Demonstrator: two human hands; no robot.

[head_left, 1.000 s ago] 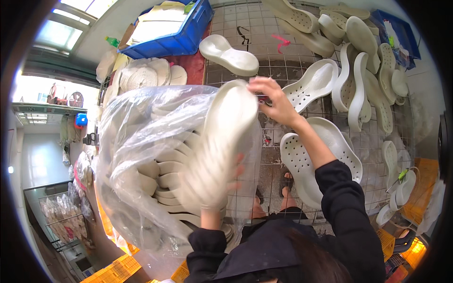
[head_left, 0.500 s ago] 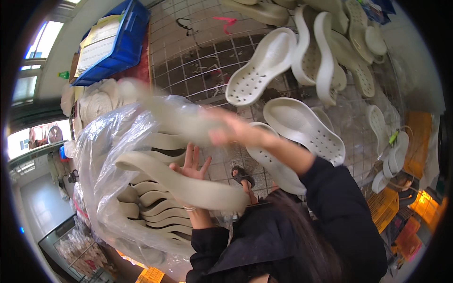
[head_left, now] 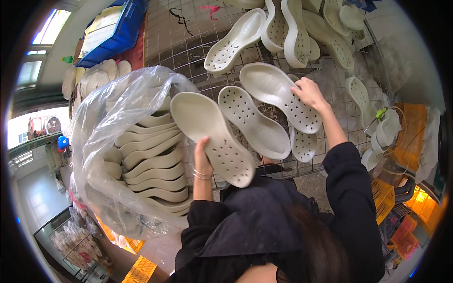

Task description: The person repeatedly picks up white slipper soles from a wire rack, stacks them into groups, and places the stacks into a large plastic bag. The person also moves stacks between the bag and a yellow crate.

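The left hand (head_left: 203, 159) is pinching a pale grey-beige, foot-shaped sole with a perforated forefoot (head_left: 203, 115) at its left edge: the thumb is lying on the upper face, and the other fingers are hiding underneath. The sole is tilting diagonally, its holed end pointing toward the near edge of the grey wire-mesh tabletop (head_left: 212, 87).

The right hand (head_left: 310, 92) is bending its fingers over the right edge of a second pale sole with a hollowed face and small holes (head_left: 269, 89); whether they are pressing together on it or only touching, I cannot tell. This second sole is lying on the mesh, partly covering a narrower perforated sole end (head_left: 303, 147) that is showing nearer the person. Between the hands, a flat pale sole with a dotted far end (head_left: 257, 123) is lying slantwise.

Toward the left edge, a crinkled clear plastic bag (head_left: 92, 155) is gaping around a stack of wavy beige soles (head_left: 153, 177). Farther out, a hollowed pale sole (head_left: 236, 40) is resting toward the far edge, beside a jumbled heap of perforated soles (head_left: 297, 33). A blue plastic crate (head_left: 125, 27) is holding papers near the far left corner.
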